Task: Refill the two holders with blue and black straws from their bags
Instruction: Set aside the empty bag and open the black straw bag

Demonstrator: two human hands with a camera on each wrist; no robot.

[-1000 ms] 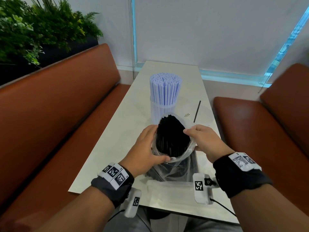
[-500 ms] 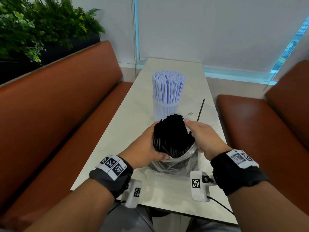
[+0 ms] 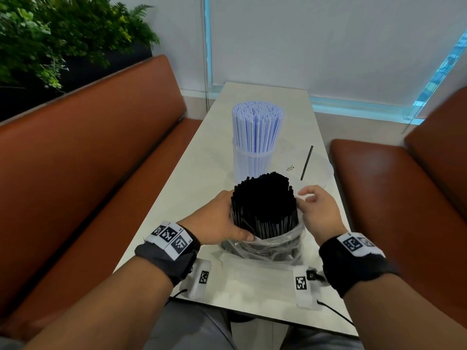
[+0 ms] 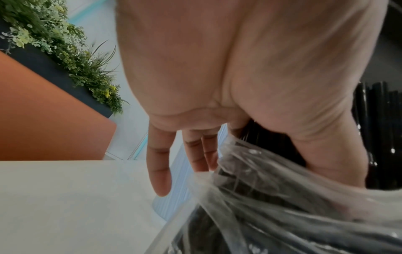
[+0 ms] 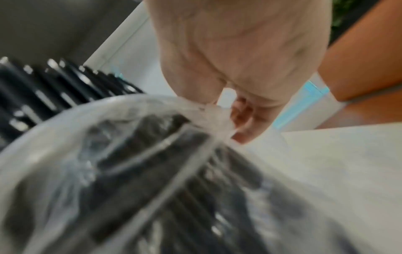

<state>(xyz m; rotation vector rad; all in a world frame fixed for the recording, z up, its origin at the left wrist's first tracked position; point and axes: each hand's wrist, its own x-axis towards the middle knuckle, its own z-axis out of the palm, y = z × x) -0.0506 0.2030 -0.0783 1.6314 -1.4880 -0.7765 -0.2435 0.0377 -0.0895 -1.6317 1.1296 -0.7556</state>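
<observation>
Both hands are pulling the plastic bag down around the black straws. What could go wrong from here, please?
1. The black straws stand tall and uneven above the clear bag; once it comes off, outer ones may splay and fall.
2. The right hand pinches only a thin bag edge, which could slip or tear.
3. The blue straws stand close behind; a jerk may knock their holder.

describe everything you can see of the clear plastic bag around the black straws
The clear plastic bag is thin, glossy, crinkled film, bunched low around the upright bundle of black straws, whose upper part stands bare. It sits on the pale table near its front edge. The left hand presses its rim with the thumb; the right hand pinches a twisted fold of it.
</observation>
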